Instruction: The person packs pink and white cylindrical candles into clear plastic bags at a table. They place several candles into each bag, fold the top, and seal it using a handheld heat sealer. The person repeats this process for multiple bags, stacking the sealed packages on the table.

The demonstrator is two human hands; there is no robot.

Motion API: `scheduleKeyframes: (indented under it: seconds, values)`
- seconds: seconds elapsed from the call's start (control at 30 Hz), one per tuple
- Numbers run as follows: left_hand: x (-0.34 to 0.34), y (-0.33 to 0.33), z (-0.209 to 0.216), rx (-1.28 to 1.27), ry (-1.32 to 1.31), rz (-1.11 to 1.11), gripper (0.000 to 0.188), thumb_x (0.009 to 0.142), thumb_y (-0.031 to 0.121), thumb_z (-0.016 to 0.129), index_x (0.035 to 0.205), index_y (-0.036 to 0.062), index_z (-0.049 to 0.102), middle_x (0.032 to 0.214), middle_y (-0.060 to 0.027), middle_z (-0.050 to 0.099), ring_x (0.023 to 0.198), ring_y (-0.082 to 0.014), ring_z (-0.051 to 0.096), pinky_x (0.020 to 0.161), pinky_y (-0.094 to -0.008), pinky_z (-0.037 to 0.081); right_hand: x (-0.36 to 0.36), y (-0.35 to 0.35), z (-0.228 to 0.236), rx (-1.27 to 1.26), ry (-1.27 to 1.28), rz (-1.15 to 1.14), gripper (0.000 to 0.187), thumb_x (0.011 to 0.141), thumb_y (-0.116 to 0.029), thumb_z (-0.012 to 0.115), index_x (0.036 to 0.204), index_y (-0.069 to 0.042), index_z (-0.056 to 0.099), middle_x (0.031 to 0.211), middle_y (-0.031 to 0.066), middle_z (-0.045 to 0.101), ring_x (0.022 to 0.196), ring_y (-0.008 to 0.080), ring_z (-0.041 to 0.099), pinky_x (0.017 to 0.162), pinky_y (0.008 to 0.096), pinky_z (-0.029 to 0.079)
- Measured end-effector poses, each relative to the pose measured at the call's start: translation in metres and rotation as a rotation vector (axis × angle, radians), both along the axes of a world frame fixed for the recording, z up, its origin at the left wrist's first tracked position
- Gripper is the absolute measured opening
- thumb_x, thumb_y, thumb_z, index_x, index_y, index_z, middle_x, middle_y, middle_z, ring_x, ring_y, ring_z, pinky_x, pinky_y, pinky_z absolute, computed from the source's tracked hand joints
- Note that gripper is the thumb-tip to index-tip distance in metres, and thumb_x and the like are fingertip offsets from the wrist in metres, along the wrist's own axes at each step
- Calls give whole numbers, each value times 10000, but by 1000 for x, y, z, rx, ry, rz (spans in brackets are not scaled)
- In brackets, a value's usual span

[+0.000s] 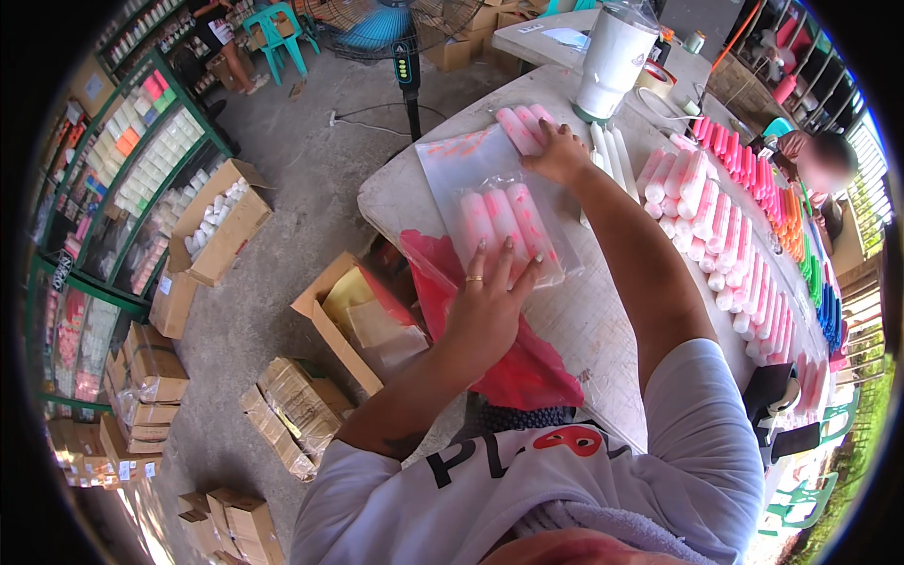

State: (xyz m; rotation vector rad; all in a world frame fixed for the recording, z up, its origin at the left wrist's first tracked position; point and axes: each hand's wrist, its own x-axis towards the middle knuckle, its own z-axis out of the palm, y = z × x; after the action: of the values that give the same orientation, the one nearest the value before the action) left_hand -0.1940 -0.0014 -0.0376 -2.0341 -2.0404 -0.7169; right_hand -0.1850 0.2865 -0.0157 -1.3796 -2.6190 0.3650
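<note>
My left hand lies with fingers spread over the near ends of three white candles with pink markings, packed side by side in a clear plastic bag. Just beyond, my right hand curls round the near end of another row of similar candles. Under both groups lies a flat clear plastic sheet with orange-pink print. A crumpled pink plastic bag hangs over the table edge below my left forearm.
Rows of stacked pink-and-white candles fill the table's right side, with plain white candles nearer. A white tumbler stands behind. An open carton sits left of the table. A fan stands beyond; another person is at far right.
</note>
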Motion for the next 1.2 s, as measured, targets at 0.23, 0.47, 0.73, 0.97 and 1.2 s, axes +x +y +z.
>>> scheduleKeyframes:
  seconds: [0.23, 0.47, 0.73, 0.97, 1.2]
  values:
    - [13, -7, 7, -7, 69, 107, 499, 849, 125, 573, 1339, 93, 483, 1325, -236, 464, 1210, -378, 439, 1045, -459, 329, 24, 11, 20, 1, -140, 364, 813, 732, -385, 725, 1444, -297, 343, 1527, 183, 213, 1422, 343, 175, 1131, 423, 233]
    - [1, 9, -3, 211, -224, 69, 384, 843, 71, 600, 1224, 40, 565, 1260, -160, 518, 1145, -366, 482, 985, -437, 389, 77, -57, 43, -165, 286, 106, 632, 814, -538, 634, 1133, 3, 569, 1089, 222, 606, 904, 325, 633, 824, 416, 495]
    - [4, 34, -12, 358, -317, 121, 299, 847, 72, 611, 1134, -4, 574, 1200, -214, 511, 1047, -382, 530, 912, -440, 430, 106, -134, 49, -326, 94, 73, 859, 754, -684, 617, 998, 139, 576, 840, 275, 648, 810, 356, 668, 717, 396, 522]
    - [-5, 36, -21, 341, -566, 4, 278, 865, 57, 591, 1134, -9, 563, 1246, -237, 476, 1104, -403, 523, 856, -444, 485, 101, -113, 46, -371, 83, 110, 824, 737, -627, 679, 1068, 116, 551, 949, 273, 635, 873, 338, 656, 738, 377, 518]
    - [-5, 32, -17, 436, -712, -22, 381, 892, 17, 542, 1262, 15, 449, 1322, -241, 391, 1155, -405, 494, 826, -416, 531, 95, -106, 38, -655, 374, 26, 721, 735, -537, 737, 1046, 92, 572, 916, 168, 628, 749, 236, 629, 662, 333, 526]
